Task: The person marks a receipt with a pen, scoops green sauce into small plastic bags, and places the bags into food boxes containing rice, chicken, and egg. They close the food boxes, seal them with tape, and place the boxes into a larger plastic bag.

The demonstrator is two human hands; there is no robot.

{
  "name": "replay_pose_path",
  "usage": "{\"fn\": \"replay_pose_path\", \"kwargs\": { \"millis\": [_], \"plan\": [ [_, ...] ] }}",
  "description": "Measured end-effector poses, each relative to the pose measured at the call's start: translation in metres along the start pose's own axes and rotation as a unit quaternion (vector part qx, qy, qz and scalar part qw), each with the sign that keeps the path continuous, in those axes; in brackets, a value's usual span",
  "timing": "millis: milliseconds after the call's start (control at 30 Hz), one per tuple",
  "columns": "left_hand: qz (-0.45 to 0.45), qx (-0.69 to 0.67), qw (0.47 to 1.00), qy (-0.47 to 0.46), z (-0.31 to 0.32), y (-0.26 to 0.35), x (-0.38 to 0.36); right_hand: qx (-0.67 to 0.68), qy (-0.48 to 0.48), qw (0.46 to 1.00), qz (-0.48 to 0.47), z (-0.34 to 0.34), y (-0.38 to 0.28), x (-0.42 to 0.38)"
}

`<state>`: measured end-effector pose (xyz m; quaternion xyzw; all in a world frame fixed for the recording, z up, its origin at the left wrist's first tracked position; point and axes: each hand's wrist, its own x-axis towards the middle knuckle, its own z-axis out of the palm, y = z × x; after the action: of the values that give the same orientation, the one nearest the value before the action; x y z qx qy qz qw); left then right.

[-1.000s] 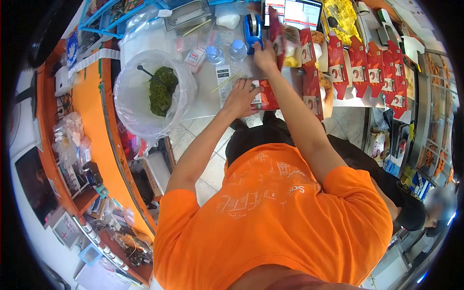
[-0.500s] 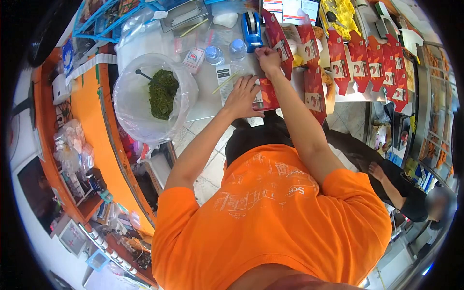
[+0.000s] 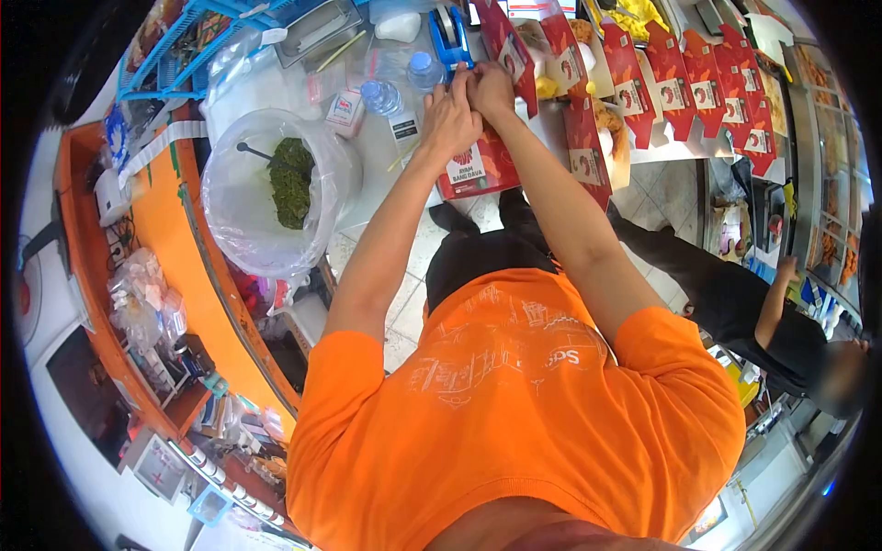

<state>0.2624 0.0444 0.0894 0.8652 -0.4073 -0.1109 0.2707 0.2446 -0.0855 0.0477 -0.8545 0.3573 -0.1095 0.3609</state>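
Note:
A closed red box (image 3: 501, 163) with a white label lies at the counter's front edge, below both hands. My left hand (image 3: 448, 127) reaches over its left side, fingers drawn together at the front of a blue tape dispenser (image 3: 447, 39). Touching it, my right hand (image 3: 492, 92) is closed with curled fingers; whatever the fingertips of either hand pinch is hidden. Two clear bottles with blue caps stand just left of my hands, a nearer bottle (image 3: 382, 97) and a farther bottle (image 3: 424, 71).
Several open red boxes (image 3: 631, 96) with food line the right. On the left stands a plastic-lined tub (image 3: 241, 207) holding chopped greens (image 3: 292, 188). A small white-and-red pack (image 3: 344, 112) lies by the bottles. A person in black (image 3: 735, 285) is at the right.
My left hand has lifted off the box and moved up to meet my right hand by the tape dispenser. More of the box shows. The view has shifted slightly.

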Motion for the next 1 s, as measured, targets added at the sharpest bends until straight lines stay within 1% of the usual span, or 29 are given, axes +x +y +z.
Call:
{"fn": "replay_pose_path", "kwargs": {
  "millis": [33, 67, 100, 167, 200, 233, 267, 333, 367, 400, 433, 467, 500, 567, 600, 633, 700, 800, 900, 1000],
  "plan": [
    [-0.002, 0.001, 1.000, -0.003, 0.001, -0.002, 0.000, -0.099, 0.017, 0.995, -0.023, 0.002, -0.001, 0.001],
    [0.010, -0.001, 1.000, 0.003, 0.002, -0.003, 0.001, -0.125, -0.036, 0.991, -0.005, 0.000, 0.002, 0.000],
    [0.024, -0.002, 1.000, 0.006, 0.001, -0.004, -0.001, -0.124, -0.038, 0.992, 0.000, -0.005, 0.003, -0.009],
    [0.033, -0.009, 0.999, 0.004, -0.003, -0.009, -0.005, -0.133, -0.046, 0.987, -0.072, -0.016, 0.002, -0.008],
    [0.082, -0.051, 0.995, 0.012, -0.010, -0.005, -0.018, -0.028, 0.003, 0.995, -0.100, -0.033, -0.006, -0.026],
    [0.129, -0.093, 0.987, 0.019, -0.016, 0.000, -0.035, 0.026, -0.006, 0.995, -0.101, -0.054, -0.012, -0.048],
    [0.127, -0.094, 0.987, 0.019, -0.018, 0.006, -0.055, 0.081, -0.011, 0.991, -0.102, -0.073, -0.015, -0.070],
    [0.135, -0.093, 0.983, -0.089, -0.019, 0.016, -0.094, 0.195, -0.026, 0.979, -0.051, -0.097, -0.001, -0.116],
    [0.130, -0.096, 0.983, -0.091, -0.014, 0.018, -0.106, 0.244, -0.050, 0.968, -0.004, -0.104, 0.012, -0.138],
    [0.153, -0.017, 0.984, -0.089, -0.007, 0.021, -0.116, 0.291, -0.075, 0.953, 0.042, -0.105, 0.024, -0.157],
    [0.177, 0.062, 0.978, -0.086, 0.001, 0.022, -0.122, 0.290, -0.079, 0.953, 0.043, -0.103, 0.031, -0.173],
    [0.178, 0.118, 0.975, -0.060, 0.011, 0.019, -0.123, 0.350, -0.103, 0.926, 0.095, -0.100, 0.038, -0.188],
    [0.179, 0.115, 0.975, -0.062, 0.021, 0.013, -0.125, 0.406, -0.124, 0.894, 0.146, -0.097, 0.047, -0.201],
    [0.207, 0.135, 0.969, 0.026, 0.037, 0.004, -0.124, 0.408, -0.133, 0.892, 0.138, -0.087, 0.057, -0.210],
    [0.204, 0.115, 0.971, 0.055, 0.039, 0.006, -0.123, 0.430, -0.133, 0.884, 0.128, -0.085, 0.055, -0.214],
    [0.206, 0.114, 0.970, 0.052, 0.043, 0.002, -0.124, 0.453, -0.132, 0.874, 0.117, -0.082, 0.053, -0.217],
    [0.226, 0.106, 0.967, 0.047, 0.053, -0.010, -0.128, 0.453, -0.137, 0.872, 0.122, -0.076, 0.054, -0.216],
    [0.256, 0.070, 0.962, 0.065, 0.057, -0.019, -0.130, 0.436, -0.101, 0.884, 0.137, -0.073, 0.046, -0.213],
    [0.278, 0.107, 0.953, 0.056, 0.047, -0.016, -0.129, 0.421, -0.086, 0.895, 0.122, -0.061, 0.056, -0.209],
    [0.261, 0.109, 0.959, 0.037, 0.040, -0.009, -0.128, 0.406, -0.077, 0.905, 0.097, -0.057, 0.065, -0.207]
  ]
}}
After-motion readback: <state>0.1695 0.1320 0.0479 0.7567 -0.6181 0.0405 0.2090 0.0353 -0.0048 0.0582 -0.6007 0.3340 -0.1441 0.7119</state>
